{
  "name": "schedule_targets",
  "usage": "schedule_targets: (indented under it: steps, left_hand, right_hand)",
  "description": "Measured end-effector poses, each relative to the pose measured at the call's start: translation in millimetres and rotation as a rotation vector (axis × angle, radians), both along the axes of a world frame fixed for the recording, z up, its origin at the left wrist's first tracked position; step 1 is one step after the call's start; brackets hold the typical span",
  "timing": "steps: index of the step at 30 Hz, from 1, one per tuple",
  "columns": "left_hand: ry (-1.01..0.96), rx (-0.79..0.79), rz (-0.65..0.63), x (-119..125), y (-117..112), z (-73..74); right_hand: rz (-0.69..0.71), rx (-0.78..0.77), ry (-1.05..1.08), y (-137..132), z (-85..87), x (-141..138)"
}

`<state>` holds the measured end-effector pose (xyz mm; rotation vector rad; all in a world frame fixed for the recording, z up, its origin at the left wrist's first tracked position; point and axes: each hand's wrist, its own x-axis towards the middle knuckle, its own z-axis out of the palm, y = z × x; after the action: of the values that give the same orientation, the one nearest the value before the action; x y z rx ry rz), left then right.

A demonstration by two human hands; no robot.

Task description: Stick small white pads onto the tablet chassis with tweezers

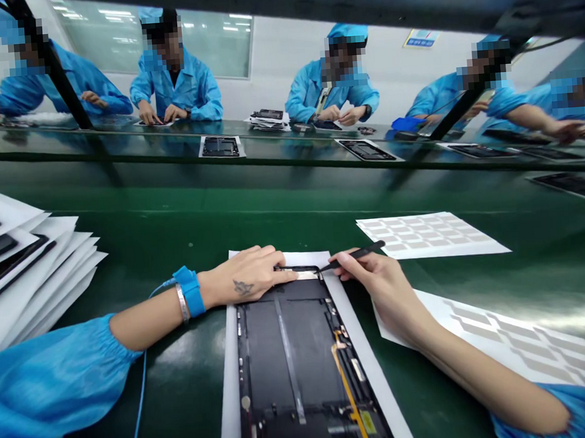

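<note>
An opened tablet housing [266,354] with dark inner parts and an orange ribbon cable [347,382] lies on a white sheet [228,410] in front of me. My left hand [249,275] rests over its far end, index finger stretched out to a pale strip [307,275]. No object shows in that hand. Black tweezers [357,252] are pinched in my right hand [385,286], and their tip touches or hovers over the strip's right end; I cannot tell which. A blue wrist strap [189,291] with a cord circles my left wrist.
At left stands a stack of white sheets [71,281] with tablet housings between them. Two sheets of grey stickers, a far one [424,233] and a near one [526,343], lie at right. Across the green bench [173,227], several co-workers [177,80] in blue handle parts.
</note>
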<state>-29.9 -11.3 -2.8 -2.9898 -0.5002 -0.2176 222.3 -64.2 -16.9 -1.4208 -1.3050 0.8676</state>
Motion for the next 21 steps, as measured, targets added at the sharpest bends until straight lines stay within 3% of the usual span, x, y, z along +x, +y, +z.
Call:
schedule_targets:
  steps: [6, 12, 16, 21]
  left_hand:
    - [0.009, 0.029, -0.004, -1.3, 1.0, -1.9]
    - [0.133, 0.089, 0.040, 10.9, -10.0, 11.0]
    - [0.135, 0.120, 0.095, 24.8, -16.7, 14.1]
    - [0.027, 0.063, 0.088, 13.5, -8.0, 2.4]
  right_hand:
    - [0.001, 0.009, -0.029, 2.7, -1.9, 3.2]
    - [0.008, 0.104, 0.014, 7.4, 1.6, 7.2]
    - [0.123, 0.318, -0.303, 4.0, 15.0, 4.4]
    - [0.535, 0.505, -0.812, 11.3, 31.3, -12.1]
